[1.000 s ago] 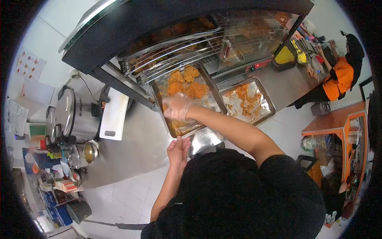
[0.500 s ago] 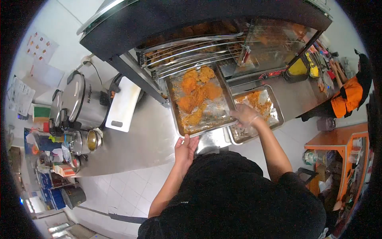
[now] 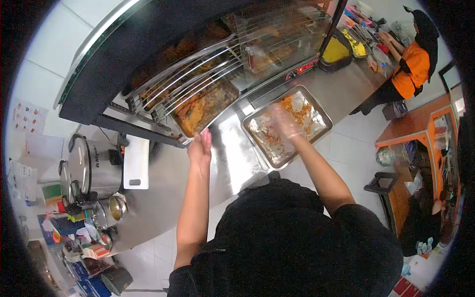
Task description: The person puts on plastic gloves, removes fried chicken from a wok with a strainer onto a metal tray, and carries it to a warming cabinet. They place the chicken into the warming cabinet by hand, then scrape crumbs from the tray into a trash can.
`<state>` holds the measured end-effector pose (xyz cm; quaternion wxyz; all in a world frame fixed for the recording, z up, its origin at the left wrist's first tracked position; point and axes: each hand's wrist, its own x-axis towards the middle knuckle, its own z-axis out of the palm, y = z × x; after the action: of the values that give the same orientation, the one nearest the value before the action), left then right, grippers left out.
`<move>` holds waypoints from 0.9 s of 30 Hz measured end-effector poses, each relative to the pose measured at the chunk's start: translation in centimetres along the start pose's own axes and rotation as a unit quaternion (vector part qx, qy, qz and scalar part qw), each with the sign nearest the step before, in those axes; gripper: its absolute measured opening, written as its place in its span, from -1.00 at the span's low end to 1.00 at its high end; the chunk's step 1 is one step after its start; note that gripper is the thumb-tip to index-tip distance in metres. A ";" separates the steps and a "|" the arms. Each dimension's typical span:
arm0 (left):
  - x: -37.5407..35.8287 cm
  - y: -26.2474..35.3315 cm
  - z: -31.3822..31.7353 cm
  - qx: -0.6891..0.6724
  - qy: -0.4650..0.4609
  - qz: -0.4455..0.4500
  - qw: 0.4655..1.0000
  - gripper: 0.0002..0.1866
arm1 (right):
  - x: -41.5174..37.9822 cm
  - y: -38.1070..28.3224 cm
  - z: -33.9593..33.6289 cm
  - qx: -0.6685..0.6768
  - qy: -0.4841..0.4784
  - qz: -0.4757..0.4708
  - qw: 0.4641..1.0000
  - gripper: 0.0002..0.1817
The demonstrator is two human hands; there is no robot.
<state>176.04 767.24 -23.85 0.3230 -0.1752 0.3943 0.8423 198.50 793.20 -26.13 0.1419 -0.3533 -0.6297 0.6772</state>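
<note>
A metal tray of orange-brown fried food (image 3: pixel 200 110) lies mostly inside the glass-sided display cabinet, under its wire racks. My left hand (image 3: pixel 200 150) touches the tray's near corner, fingers stretched out against the rim. To the right, a second metal tray (image 3: pixel 275 165) rests on the steel counter, with orange crumbs (image 3: pixel 300 113) scattered over its bottom. Over that tray is my right hand (image 3: pixel 288 127), smeared by motion, seemingly in a clear glove. Whether its fingers grip anything is not visible.
The dark cabinet frame (image 3: pixel 141 129) arches above the counter (image 3: pixel 161 195). Left stand a white cutting board (image 3: pixel 136 163) and a large steel cooker (image 3: pixel 101 166). A black container of yellow food (image 3: pixel 335 53) is farther right, near a person in orange (image 3: pixel 414 69).
The tray of fried food has moved left and into the cabinet. My right hand has let go of its edge and is now over the crumb-covered tray. The view has shifted.
</note>
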 end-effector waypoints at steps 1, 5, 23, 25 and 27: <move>0.9 -0.1 0.1 -0.002 0.009 0.017 1.000 -0.73 | -1.0 0.5 -2.5 0.057 0.031 0.046 0.997 -0.29; 3.5 1.2 0.6 -0.014 0.017 0.081 0.996 -0.80 | -4.5 1.4 -10.1 -0.036 0.230 0.063 0.970 -0.19; -7.5 -13.9 -6.8 0.772 0.026 0.177 0.610 -0.53 | -2.2 4.9 -16.1 -0.375 -0.050 -0.070 0.923 -0.65; -8.1 -12.1 -8.1 0.762 0.068 0.171 0.621 -0.59 | -0.1 5.5 -15.6 -0.494 -0.086 -0.081 0.861 -0.69; -8.7 -10.5 -9.3 0.765 0.072 0.178 0.614 -0.66 | 0.6 0.1 -13.5 -0.383 0.011 -0.133 0.914 -0.68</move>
<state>189.91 761.46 -30.67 0.1539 0.1489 0.9415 0.2604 207.02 803.74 -25.86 0.0913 -0.3009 -0.8805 0.3546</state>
